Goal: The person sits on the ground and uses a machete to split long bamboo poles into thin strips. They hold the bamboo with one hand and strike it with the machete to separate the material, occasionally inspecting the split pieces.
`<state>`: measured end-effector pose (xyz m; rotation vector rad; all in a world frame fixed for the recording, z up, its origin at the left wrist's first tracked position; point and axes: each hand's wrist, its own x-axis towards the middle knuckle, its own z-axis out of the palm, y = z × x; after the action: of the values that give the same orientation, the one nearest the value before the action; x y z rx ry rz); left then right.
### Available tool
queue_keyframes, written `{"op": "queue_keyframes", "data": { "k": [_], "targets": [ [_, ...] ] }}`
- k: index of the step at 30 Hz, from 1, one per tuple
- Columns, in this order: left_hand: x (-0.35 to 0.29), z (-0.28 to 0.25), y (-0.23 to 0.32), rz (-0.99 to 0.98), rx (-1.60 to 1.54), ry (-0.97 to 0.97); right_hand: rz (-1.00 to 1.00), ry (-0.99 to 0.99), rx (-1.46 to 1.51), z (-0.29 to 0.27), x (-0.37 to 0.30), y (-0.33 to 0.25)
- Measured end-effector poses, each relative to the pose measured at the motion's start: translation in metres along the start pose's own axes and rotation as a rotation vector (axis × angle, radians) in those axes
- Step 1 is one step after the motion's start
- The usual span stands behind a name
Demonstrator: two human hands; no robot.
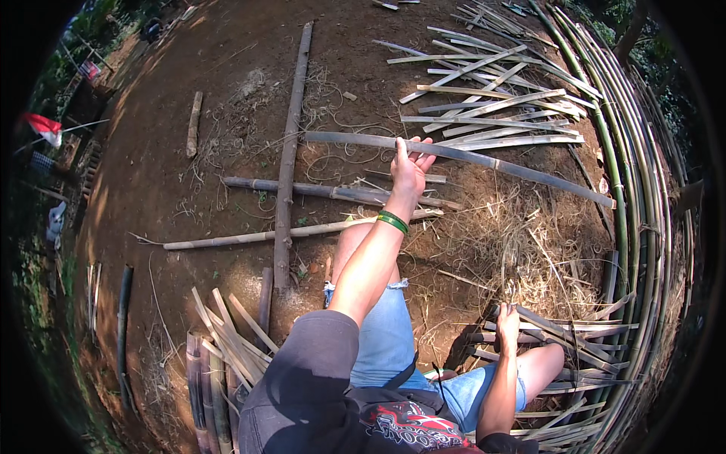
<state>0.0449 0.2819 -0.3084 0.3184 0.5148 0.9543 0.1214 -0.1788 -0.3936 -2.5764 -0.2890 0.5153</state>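
Note:
My left hand (411,168) is stretched out in front of me, its fingers around a long split bamboo strip (522,172). The strip lies crosswise, one end near a thin log (290,166), the other toward the right. My right hand (508,325) is closed beside my right knee. A small dark bit shows at its fingers, but I cannot make out what it grips. Just right of that hand lie several split bamboo pieces (582,344). Under my left forearm, bamboo lengths (257,234) rest on the ground across the log.
Pale split strips (491,121) lie heaped at the far right. Long green bamboo poles (616,144) run along the right side. Shavings (514,234) cover the ground before me. More strips (231,340) and bamboo sections (203,393) stand at my left. A short stick (194,125) lies far left.

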Motion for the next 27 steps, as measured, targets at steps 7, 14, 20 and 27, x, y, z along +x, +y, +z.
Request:
{"op": "queue_keyframes", "data": {
  "k": [7,14,20,27],
  "targets": [
    [0.004,-0.005,0.0,0.014,0.012,-0.001,0.022,-0.025,-0.069,-0.002,-0.002,-0.007],
    [0.006,-0.004,-0.006,0.008,-0.002,-0.002,0.019,-0.045,-0.04,-0.003,-0.002,-0.005],
    [0.006,-0.003,-0.007,0.0,-0.006,-0.005,0.023,-0.035,-0.033,-0.001,0.0,0.0],
    [0.008,-0.005,-0.002,0.008,-0.007,0.0,0.028,-0.039,-0.053,0.001,0.001,-0.003]
  ]
}}
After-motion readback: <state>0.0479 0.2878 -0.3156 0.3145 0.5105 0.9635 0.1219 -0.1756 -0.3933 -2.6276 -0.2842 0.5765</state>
